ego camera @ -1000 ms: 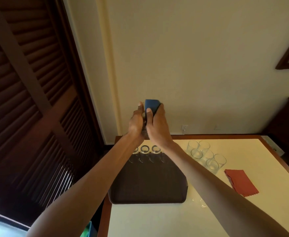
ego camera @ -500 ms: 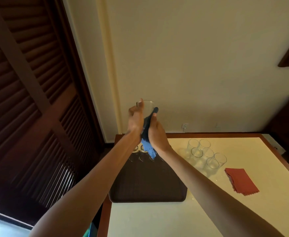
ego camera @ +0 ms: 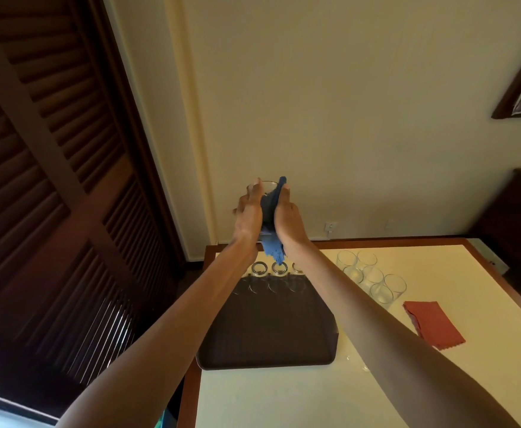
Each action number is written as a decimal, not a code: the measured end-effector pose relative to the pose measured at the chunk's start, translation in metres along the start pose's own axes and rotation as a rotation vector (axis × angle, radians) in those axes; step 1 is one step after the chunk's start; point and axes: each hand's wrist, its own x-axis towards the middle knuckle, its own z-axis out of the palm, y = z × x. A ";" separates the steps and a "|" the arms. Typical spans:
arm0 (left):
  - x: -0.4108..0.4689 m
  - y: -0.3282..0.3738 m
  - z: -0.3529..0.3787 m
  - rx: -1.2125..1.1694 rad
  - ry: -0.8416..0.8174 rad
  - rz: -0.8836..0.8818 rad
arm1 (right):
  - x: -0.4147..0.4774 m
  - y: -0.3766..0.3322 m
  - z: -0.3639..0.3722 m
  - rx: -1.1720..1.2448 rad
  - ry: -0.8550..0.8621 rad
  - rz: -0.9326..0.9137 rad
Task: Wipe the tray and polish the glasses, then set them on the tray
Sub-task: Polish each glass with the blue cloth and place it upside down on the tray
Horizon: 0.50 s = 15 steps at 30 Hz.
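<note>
While the left hand (ego camera: 248, 217) grips a clear round drinking glass (ego camera: 268, 186), the right hand (ego camera: 290, 219) clenches a blue woven cloth (ego camera: 274, 251) against its side. Below the fingers lies a dark brown rectangular tray (ego camera: 268, 332) bearing 3 visible upright glasses (ego camera: 259, 268); 5 clustered glasses (ego camera: 373, 278) stand on the table, lower right of the fingers.

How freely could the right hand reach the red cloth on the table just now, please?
Probably not at once: the right hand is raised, gripping the blue cloth against the glass. Nothing blocks the red cloth itself.

One tray (ego camera: 268, 335); two cloths (ego camera: 435, 325); ten glasses (ego camera: 381, 293) visible
</note>
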 end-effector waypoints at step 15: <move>-0.015 0.018 -0.015 -0.099 -0.075 -0.068 | -0.014 0.005 0.016 -0.185 0.093 -0.361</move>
